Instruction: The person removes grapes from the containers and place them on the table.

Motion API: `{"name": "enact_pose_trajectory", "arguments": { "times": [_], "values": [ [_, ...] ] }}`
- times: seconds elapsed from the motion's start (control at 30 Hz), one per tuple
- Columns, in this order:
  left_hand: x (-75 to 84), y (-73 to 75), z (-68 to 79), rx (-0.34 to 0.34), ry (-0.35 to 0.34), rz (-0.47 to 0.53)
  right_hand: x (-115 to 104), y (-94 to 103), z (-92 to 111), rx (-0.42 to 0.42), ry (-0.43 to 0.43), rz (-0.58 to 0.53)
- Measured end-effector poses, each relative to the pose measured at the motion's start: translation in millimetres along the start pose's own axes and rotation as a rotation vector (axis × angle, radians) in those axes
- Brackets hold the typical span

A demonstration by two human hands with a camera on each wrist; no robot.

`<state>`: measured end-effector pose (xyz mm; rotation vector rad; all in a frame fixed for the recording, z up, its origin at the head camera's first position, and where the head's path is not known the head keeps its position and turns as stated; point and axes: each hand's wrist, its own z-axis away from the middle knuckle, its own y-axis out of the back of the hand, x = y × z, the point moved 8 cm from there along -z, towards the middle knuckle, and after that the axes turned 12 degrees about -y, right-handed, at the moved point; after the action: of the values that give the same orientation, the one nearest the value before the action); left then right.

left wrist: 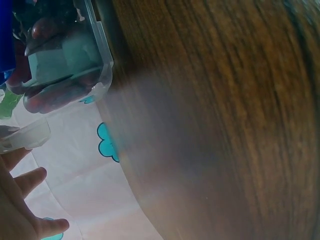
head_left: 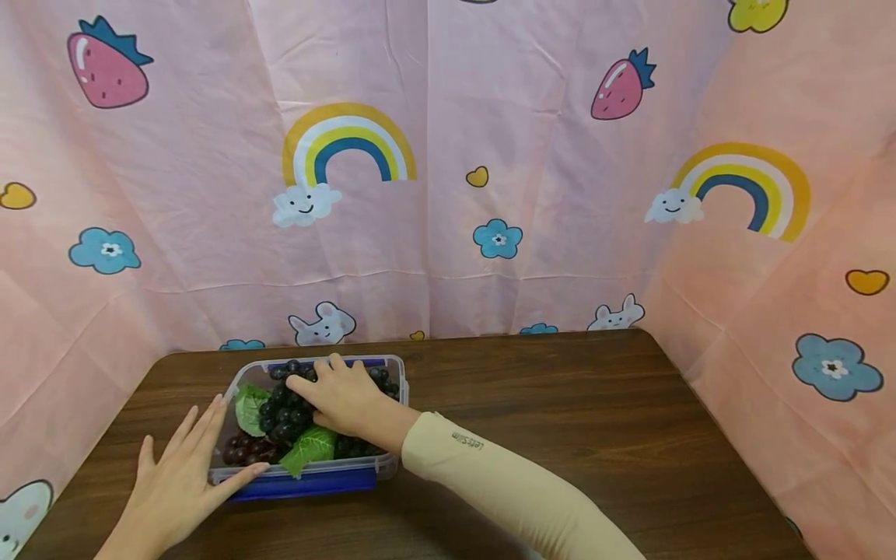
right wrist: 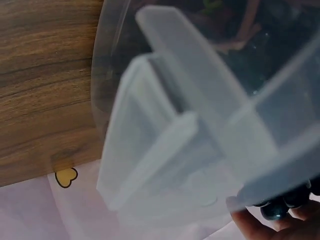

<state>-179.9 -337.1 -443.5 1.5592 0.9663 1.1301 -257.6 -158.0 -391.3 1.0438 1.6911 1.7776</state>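
A clear plastic food box (head_left: 350,465) with blue clip strips stands at the left of the table, its top uncovered. Inside lie bunches of black grapes (head_left: 285,416), dark red grapes (head_left: 248,449) and green leaves (head_left: 311,445). My right hand (head_left: 350,400) reaches over the right side into the box and holds the black grapes; dark grapes (right wrist: 275,209) show against its fingers in the right wrist view. Some of its fingertips are hidden among the fruit. My left hand (head_left: 171,482), fingers straight and spread, rests against the box's left front corner.
The box stands on a dark brown wooden table (head_left: 546,420). A pink printed cloth (head_left: 448,303) hangs behind the table and along both sides. The right forearm wears a beige sleeve (head_left: 504,482).
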Motion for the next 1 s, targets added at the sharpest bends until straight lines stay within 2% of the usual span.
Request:
{"name": "enact_pose_trajectory", "arguments": {
  "times": [0.23,0.5,1.0],
  "values": [
    [0.4,0.5,0.3,-0.001,0.008,-0.003,1.4,10.3,0.2,0.041,0.017,-0.014],
    [2.7,0.9,0.3,0.001,-0.003,0.002,4.6,22.6,-1.1,0.034,0.013,0.0],
    [2.6,0.3,-0.3,-0.012,0.002,0.011,21.2,53.8,-1.7,0.126,0.01,0.035]
  ]
}}
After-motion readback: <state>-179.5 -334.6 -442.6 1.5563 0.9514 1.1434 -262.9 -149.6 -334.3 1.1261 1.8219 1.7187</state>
